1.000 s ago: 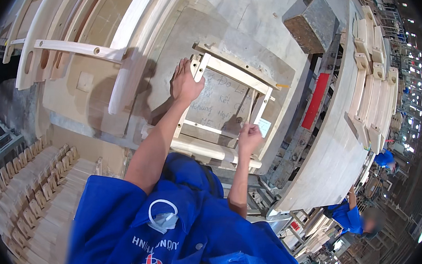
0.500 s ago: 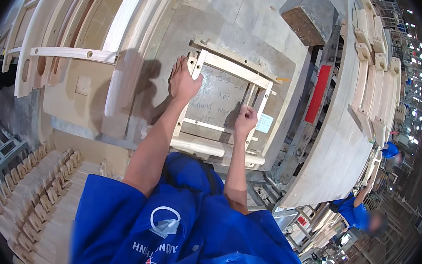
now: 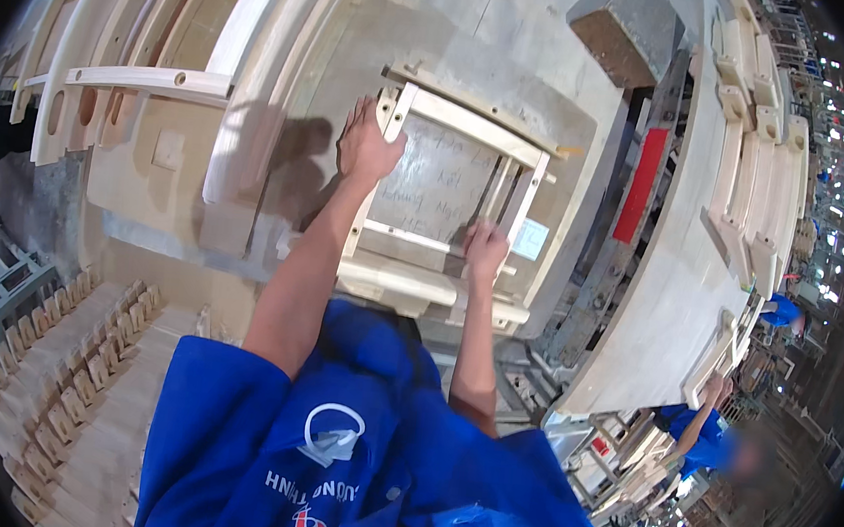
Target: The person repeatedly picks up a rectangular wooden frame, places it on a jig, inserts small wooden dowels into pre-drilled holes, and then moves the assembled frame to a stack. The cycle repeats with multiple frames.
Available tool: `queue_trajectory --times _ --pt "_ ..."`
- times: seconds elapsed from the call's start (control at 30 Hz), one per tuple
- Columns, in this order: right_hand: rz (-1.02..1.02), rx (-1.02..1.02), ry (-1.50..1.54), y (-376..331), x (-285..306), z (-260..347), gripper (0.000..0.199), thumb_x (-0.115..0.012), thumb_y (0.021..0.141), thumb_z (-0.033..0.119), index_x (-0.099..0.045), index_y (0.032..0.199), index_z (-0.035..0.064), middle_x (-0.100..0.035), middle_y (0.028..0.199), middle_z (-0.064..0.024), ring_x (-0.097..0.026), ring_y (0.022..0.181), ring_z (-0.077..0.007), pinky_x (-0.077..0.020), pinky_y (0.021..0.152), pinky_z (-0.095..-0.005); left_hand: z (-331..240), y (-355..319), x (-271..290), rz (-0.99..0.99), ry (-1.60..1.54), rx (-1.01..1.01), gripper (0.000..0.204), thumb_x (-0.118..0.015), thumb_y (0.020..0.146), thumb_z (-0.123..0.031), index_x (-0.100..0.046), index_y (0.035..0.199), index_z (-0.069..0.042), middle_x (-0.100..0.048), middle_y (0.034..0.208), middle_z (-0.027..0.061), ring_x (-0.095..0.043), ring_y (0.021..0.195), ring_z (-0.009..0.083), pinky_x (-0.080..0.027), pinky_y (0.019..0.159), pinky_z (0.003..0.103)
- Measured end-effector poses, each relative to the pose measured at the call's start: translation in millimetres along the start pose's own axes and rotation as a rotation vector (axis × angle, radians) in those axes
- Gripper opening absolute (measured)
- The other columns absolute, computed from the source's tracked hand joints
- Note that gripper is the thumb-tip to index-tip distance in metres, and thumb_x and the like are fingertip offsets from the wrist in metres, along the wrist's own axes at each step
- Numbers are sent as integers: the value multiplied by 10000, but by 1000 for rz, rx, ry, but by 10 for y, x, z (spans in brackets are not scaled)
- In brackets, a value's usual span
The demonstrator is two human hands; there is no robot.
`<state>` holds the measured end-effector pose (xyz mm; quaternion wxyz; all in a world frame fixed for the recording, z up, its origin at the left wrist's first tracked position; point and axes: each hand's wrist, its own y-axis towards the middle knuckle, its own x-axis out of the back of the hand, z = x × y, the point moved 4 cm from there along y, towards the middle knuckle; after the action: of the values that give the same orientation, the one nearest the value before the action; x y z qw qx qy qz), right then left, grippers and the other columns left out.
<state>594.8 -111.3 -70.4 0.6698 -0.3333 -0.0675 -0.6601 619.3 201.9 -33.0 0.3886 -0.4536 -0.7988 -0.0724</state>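
Steadying, it seems, the wooden frame on the grey board, the left hand clasps its rail at ten o'clock, while the right hand curls at five o'clock, its hold unclear.

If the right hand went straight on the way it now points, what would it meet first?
The right hand would probably meet the wooden frame's far rail first, though its height is unclear.

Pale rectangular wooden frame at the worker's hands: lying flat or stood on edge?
Lying flat. The opening of the pale rectangular wooden frame faces the downward-looking camera, with the flat grey board showing through it.
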Motion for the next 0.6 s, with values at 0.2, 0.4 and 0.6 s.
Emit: queue_trajectory --times 0.2,0.4,0.6 --pt "-429 361 130 -256 390 884 227 -686 912 163 -641 814 -37 -611 661 -30 -562 604 -119 -465 566 -263 -1 -55 62 -69 -86 -58 706 -693 762 -248 -431 1370 -2 -480 1395 207 -422 1329 339 -357 1108 415" --pt "-144 519 -396 297 534 1754 145 -719 787 101 -689 812 -39 -660 694 -210 -658 624 -274 -502 619 -370 -193 -660 160 87 -252 -528 519 -694 798 -296 -588 1234 -36 -590 1257 198 -555 1169 357 -451 1000 420" --pt "31 706 -836 682 389 2621 85 -647 730 51 -702 757 -7 -664 763 -247 -657 735 -410 -513 669 -473 -107 -1681 -289 1081 337 -573 724 -734 683 -578 -632 1167 -50 -662 1118 204 -628 1062 371 -503 913 449"
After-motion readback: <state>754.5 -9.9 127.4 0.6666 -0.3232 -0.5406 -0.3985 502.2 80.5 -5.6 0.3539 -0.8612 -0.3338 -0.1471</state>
